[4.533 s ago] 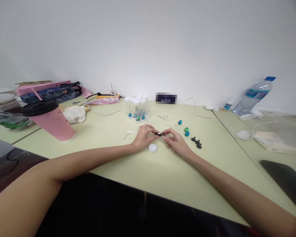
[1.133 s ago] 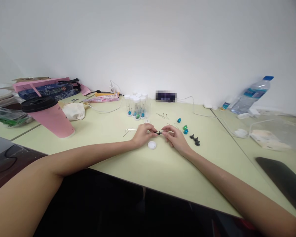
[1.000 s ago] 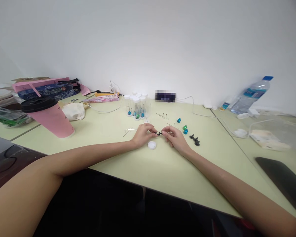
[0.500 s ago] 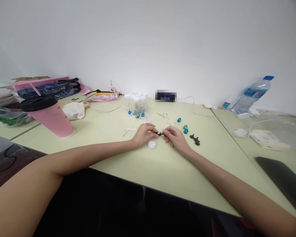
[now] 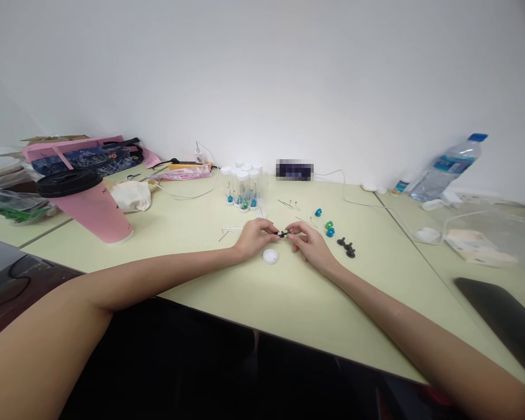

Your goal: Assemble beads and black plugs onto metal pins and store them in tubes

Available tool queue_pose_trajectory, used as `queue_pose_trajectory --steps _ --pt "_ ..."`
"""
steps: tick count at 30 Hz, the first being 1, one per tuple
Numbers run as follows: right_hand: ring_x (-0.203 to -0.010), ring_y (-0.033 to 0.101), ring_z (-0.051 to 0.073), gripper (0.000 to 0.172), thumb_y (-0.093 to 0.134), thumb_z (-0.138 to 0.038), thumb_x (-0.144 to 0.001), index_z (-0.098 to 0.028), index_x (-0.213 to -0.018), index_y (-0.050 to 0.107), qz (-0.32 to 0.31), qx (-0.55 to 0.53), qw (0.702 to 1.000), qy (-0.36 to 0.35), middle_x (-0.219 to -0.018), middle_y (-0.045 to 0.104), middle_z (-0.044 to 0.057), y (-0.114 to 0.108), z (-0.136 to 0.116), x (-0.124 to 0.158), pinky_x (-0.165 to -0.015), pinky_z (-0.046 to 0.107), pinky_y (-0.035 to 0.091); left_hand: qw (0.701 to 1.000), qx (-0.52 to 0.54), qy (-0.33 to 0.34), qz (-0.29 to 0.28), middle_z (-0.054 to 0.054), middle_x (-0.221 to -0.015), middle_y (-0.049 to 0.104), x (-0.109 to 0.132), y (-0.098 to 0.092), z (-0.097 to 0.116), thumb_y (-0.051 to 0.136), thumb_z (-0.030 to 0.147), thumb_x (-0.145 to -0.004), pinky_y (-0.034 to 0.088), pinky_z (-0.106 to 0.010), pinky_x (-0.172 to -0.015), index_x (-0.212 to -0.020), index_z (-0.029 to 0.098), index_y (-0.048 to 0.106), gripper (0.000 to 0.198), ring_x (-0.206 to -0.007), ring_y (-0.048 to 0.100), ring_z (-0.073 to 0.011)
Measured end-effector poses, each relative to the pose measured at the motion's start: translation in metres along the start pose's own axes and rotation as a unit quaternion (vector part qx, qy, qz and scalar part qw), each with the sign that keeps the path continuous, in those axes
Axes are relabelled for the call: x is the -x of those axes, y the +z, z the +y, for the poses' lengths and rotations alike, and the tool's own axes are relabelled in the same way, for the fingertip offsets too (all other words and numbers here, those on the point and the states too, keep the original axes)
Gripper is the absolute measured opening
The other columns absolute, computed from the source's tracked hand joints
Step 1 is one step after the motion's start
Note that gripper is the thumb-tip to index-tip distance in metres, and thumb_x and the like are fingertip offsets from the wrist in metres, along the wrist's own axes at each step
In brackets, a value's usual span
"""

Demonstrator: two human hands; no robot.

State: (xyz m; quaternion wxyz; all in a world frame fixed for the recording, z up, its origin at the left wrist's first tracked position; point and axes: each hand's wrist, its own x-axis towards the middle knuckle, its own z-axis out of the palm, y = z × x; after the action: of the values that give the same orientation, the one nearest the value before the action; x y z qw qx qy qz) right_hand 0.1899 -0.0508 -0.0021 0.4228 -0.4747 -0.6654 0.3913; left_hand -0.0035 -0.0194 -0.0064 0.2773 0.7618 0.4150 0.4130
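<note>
Between my two hands is a small black part (image 5: 282, 234), too small to make out fully. The fingertips of my left hand (image 5: 257, 238) pinch its left end, and those of my right hand (image 5: 308, 242) pinch its right end. Just below the left fingertips lies a round white cap (image 5: 270, 256). To the right of my right hand are several black stemmed pieces (image 5: 349, 249), with a green piece (image 5: 329, 225) and blue pieces (image 5: 330, 233) behind them. Thin metal pins (image 5: 230, 228) lie left of my left hand, and more thin rods (image 5: 289, 204) lie beyond both hands.
Clear tubes with white caps (image 5: 244, 184) stand behind my left hand, holding blue and green pieces. A pink cup (image 5: 94, 210) stands at left. A water bottle (image 5: 450, 166) leans against the wall at right, beyond a dark flat object (image 5: 494, 309). A white cable (image 5: 367, 204) crosses the table.
The black part and the fingertips on it have risen slightly and the part has tilted, its right end higher. My right fingers have shifted a little; the things on the table stay put.
</note>
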Motion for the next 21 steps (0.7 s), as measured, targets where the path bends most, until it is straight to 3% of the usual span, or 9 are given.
queue_pose_trajectory --steps 5,9,13,17,21 --pt "-0.059 0.057 0.012 0.021 0.056 -0.036 -0.09 -0.017 -0.097 0.061 -0.011 0.009 1.0 0.022 -0.077 0.06 0.002 0.0006 0.0027 -0.0012 -0.037 0.018 0.04 1.0 -0.005 0.006 -0.005 -0.003 -0.087 0.07 0.0008 0.0001 0.0022 0.074 0.023 -0.07 0.047 -0.036 -0.09 -0.076 0.022 0.073 0.006 -0.099 0.062 -0.023" --pt "-0.076 0.064 0.014 0.024 0.055 -0.032 -0.095 -0.013 -0.109 0.06 -0.024 0.017 0.998 0.05 -0.098 0.065 0.005 0.0003 0.0054 -0.0016 -0.065 0.03 0.055 1.0 -0.006 0.01 -0.012 -0.003 -0.086 0.07 0.0007 0.0001 0.0032 0.075 0.023 -0.07 0.047 -0.035 -0.089 -0.076 0.021 0.073 0.007 -0.097 0.063 -0.0222" --pt "-0.092 0.064 0.02 0.028 0.056 -0.031 -0.094 -0.015 -0.117 0.058 -0.028 0.021 0.997 0.066 -0.113 0.062 0.008 -0.0001 0.0056 -0.0012 -0.078 0.039 0.055 1.0 -0.006 0.011 -0.015 -0.003 -0.086 0.07 0.0001 0.0003 0.003 0.074 0.023 -0.07 0.048 -0.034 -0.087 -0.076 0.021 0.073 0.007 -0.094 0.063 -0.0215" --pt "-0.089 0.065 0.018 0.026 0.056 -0.031 -0.094 -0.015 -0.115 0.059 -0.021 0.027 0.997 0.066 -0.11 0.063 0.008 0.0 0.0024 -0.0005 -0.075 0.037 0.056 1.0 -0.007 0.009 -0.017 -0.003 -0.086 0.07 0.0001 0.0002 0.0022 0.074 0.024 -0.071 0.048 -0.033 -0.086 -0.077 0.021 0.072 0.008 -0.092 0.063 -0.0205" --pt "-0.058 0.057 0.01 0.027 0.05 -0.039 -0.096 -0.016 -0.105 0.06 0.0 0.026 0.999 0.042 -0.086 0.063 0.002 0.0003 -0.0002 0.0 -0.048 0.022 0.048 1.0 -0.011 0.0 -0.015 -0.003 -0.087 0.07 0.0009 -0.0004 0.0019 0.073 0.026 -0.072 0.048 -0.033 -0.084 -0.08 0.021 0.072 0.009 -0.09 0.063 -0.0202"
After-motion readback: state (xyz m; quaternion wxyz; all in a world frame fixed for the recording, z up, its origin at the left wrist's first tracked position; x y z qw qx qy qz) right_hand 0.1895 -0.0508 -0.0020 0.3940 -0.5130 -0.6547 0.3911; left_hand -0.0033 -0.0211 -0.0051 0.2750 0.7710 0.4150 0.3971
